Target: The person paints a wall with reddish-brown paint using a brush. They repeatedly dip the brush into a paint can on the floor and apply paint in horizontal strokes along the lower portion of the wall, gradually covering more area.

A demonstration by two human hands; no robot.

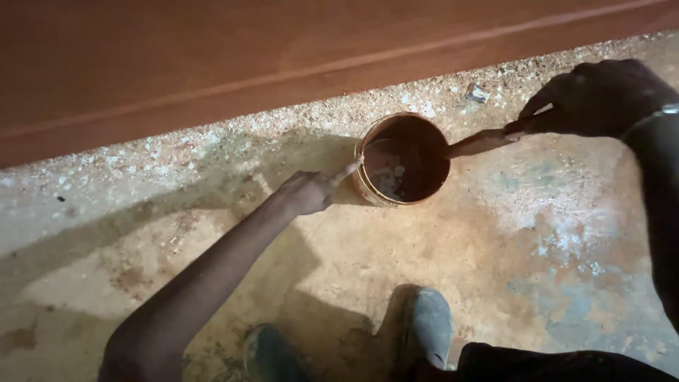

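A small round tin (pixel 402 160) with dark brown liquid inside stands on the rough concrete floor. My left hand (pixel 305 192) is closed on a thin stick or handle whose tip reaches the tin's left rim. My right hand (pixel 594 97) grips the handle of a brush (pixel 479 143), and its head rests over the tin's right rim. A watch band shows on my right wrist.
A large reddish-brown wooden panel (pixel 212 56) lies across the top, with wood dust and chips along its edge. My two shoes (pixel 424 327) are at the bottom. The concrete floor (pixel 552 233) is stained and patchy.
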